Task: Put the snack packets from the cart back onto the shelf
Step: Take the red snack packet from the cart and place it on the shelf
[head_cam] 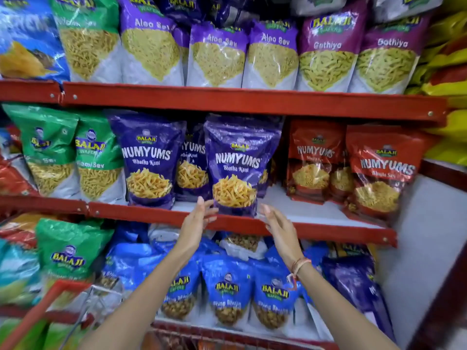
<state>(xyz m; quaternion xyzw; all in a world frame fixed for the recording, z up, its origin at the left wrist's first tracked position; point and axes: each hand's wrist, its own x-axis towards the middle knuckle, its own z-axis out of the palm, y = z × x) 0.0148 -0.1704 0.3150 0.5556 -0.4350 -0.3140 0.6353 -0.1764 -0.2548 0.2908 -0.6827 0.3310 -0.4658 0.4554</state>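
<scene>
A purple Numyums Bhatha Kani packet [237, 165] stands upright at the front edge of the middle red shelf [316, 227]. My left hand [198, 221] is just below its lower left corner, fingers spread, fingertips near or barely touching it. My right hand [276, 223] is at its lower right, fingers apart and clear of the packet. Another purple packet [149, 157] stands to the left, with a third [192, 162] set back between them. The cart's red rim [40, 311] shows at the bottom left.
Red Numyums Bhujia Sev packets [381, 170] stand at the right of the same shelf, with bare white shelf [298, 205] between them and the purple packet. Green sev packets [73, 152] fill the left. Blue Shing Bhujia packets [227, 291] stand below, Aloo Sev packets [217, 54] above.
</scene>
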